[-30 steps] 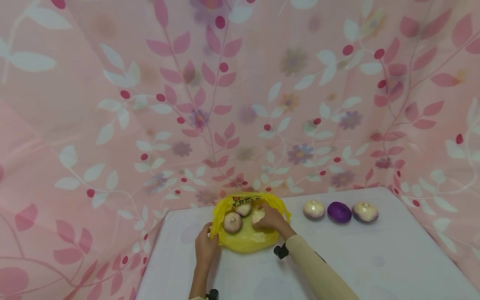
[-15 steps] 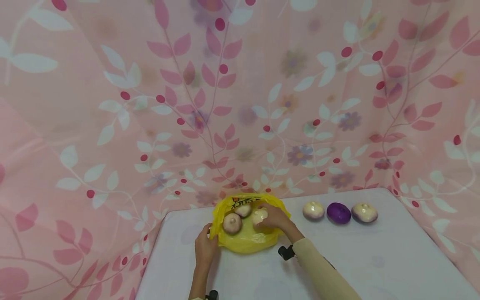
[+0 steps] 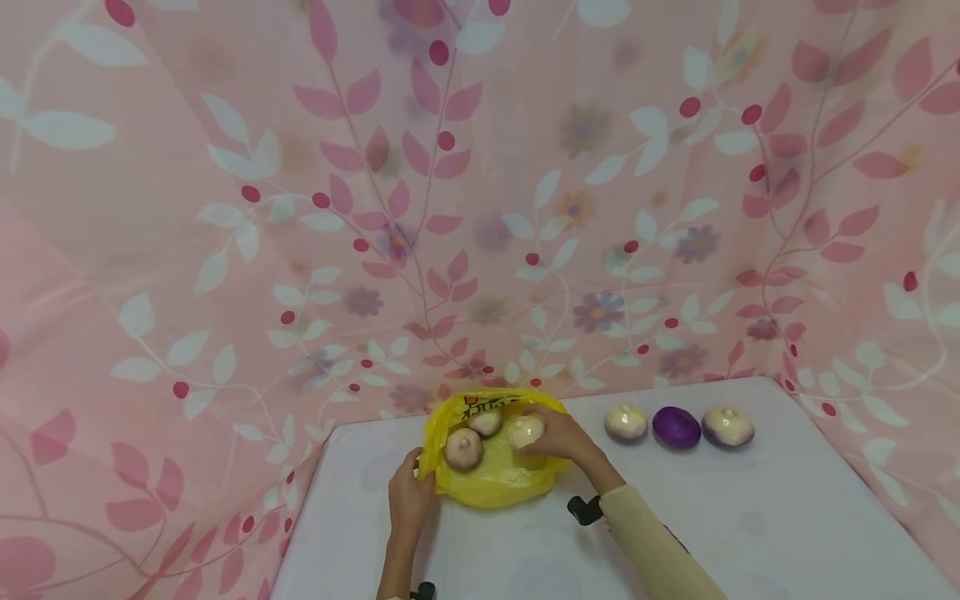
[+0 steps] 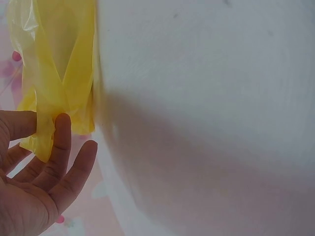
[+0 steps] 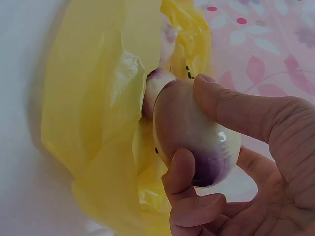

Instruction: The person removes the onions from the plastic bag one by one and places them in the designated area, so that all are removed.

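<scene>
My right hand (image 3: 558, 435) grips a white-and-purple turnip (image 5: 197, 130) between thumb and fingers at the mouth of a yellow plastic bag (image 3: 495, 492). In the right wrist view the turnip stands clear of the bag's near side, with another turnip (image 5: 156, 91) behind it inside. Two turnips lie in the bag in the head view, a front one (image 3: 464, 449) and one behind it (image 3: 486, 422). On the left, my left hand (image 3: 410, 497) pinches the bag's edge; the left wrist view shows the yellow film (image 4: 45, 140) between thumb and fingers.
To the right of the bag, a pale turnip (image 3: 626, 422), a deep purple round vegetable (image 3: 677, 427) and another pale turnip (image 3: 728, 426) stand in a row on the white-covered table (image 3: 750, 517). A pink floral cloth (image 3: 480, 208) hangs behind and along both sides.
My right hand has drawn slightly up and to the right with the turnip, which shows more fully now. The left hand stays on the bag's edge.
</scene>
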{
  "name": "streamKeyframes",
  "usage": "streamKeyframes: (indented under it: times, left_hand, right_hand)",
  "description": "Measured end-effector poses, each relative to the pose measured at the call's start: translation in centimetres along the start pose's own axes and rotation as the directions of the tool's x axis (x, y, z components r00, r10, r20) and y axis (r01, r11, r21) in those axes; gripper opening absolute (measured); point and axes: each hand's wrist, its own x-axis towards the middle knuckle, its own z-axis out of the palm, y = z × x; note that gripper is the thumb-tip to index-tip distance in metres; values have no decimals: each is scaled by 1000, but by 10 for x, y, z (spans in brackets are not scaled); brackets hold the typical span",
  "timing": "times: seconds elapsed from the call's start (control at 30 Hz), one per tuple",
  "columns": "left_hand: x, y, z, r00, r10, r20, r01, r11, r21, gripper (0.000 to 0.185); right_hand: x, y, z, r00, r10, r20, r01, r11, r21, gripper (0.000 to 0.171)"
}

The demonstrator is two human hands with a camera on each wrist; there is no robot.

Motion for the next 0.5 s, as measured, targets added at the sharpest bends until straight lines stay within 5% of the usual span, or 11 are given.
streamKeyframes:
  times: [0.5]
  left_hand:
    - [0,0,0,1000,3,-3,-3,1000,-13,41]
  right_hand:
    - [-14,1,-20,999,-17,-40,18,1000,17,67]
